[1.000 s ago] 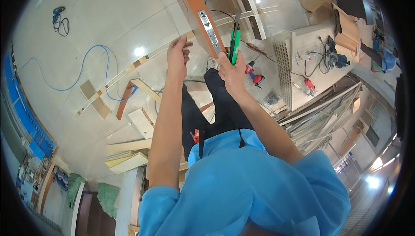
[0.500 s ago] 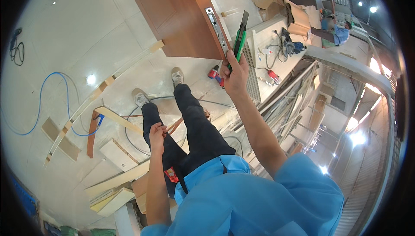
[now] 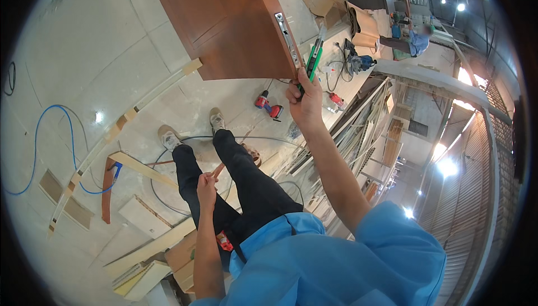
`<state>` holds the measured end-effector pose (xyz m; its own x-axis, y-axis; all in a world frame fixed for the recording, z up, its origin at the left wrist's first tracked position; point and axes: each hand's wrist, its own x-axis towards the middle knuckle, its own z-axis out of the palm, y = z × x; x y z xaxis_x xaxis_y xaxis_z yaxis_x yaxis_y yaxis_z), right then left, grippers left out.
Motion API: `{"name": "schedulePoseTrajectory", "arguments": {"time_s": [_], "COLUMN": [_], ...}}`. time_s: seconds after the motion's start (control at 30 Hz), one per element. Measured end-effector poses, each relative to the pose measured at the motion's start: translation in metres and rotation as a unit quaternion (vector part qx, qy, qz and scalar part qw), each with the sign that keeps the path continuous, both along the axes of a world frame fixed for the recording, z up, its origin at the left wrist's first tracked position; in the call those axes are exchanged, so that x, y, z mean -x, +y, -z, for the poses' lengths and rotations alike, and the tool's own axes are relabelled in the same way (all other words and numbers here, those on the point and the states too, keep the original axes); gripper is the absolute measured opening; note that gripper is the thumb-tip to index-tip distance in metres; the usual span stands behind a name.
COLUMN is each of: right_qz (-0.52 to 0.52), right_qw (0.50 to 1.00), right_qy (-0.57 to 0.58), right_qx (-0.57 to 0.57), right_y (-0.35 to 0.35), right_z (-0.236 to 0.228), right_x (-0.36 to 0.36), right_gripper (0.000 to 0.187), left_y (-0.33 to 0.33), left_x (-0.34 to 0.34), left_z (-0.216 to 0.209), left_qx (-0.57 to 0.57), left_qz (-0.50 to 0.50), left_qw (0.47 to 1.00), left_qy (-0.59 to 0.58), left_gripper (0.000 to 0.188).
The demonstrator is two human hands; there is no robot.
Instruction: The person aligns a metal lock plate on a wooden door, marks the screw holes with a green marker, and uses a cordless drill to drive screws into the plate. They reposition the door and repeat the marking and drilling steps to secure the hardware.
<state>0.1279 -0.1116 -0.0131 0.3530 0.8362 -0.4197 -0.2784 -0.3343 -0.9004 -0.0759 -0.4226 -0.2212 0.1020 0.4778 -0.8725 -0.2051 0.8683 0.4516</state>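
I see the left hand, reaching out a second ago, now drawn back over the dark trousers, fingers curled, contents unclear; farther, the right hand still grips the green knife beside the brown door's corner.

We get a bright pic o'all: pale floor evenly lit, w/ small hot spots of glare at L & upper L. Strongest src we see is a lamp on the R, blown out w/ a bluish-white halo; openings above it clip to white too. Upper R ceiling goes dim by contrast. Brown door takes light softly; black trousers lose fold detail. Cutter knife & R hand look reasonably sharp to us. Fisheye bends the corrugated wall near the rim, & corners go black.
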Motion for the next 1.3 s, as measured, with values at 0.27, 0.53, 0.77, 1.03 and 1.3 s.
{"name": "schedulePoseTrajectory", "arguments": {"time_s": [0.27,0.53,0.77,1.03,1.3], "right_qz": [0.020,0.155,0.098,-0.065,-0.092], "right_qw": [0.999,0.987,0.970,0.899,0.852], "right_qy": [-0.025,-0.004,-0.147,-0.346,-0.459], "right_qx": [0.015,-0.041,0.168,0.261,0.237], "right_y": [-0.002,-0.065,-0.143,-0.168,-0.158], "right_z": [-0.002,0.018,0.111,0.336,0.602], "right_x": [-0.001,-0.021,-0.055,-0.131,-0.232], "right_gripper": [0.017,0.024,0.028,0.038,0.031], "left_y": [0.034,0.146,0.329,0.498,0.515], "left_x": [-0.010,0.000,-0.017,-0.051,-0.052], "left_z": [-0.011,-0.080,-0.179,-0.187,-0.159], "left_qx": [-0.049,-0.153,-0.445,-0.645,-0.701], "left_qz": [0.040,-0.042,0.002,0.148,0.089], "left_qw": [0.997,0.987,0.879,0.627,0.610], "left_qy": [0.040,-0.010,0.172,0.412,0.358], "left_gripper": [0.026,0.016,0.023,0.031,0.039]}}
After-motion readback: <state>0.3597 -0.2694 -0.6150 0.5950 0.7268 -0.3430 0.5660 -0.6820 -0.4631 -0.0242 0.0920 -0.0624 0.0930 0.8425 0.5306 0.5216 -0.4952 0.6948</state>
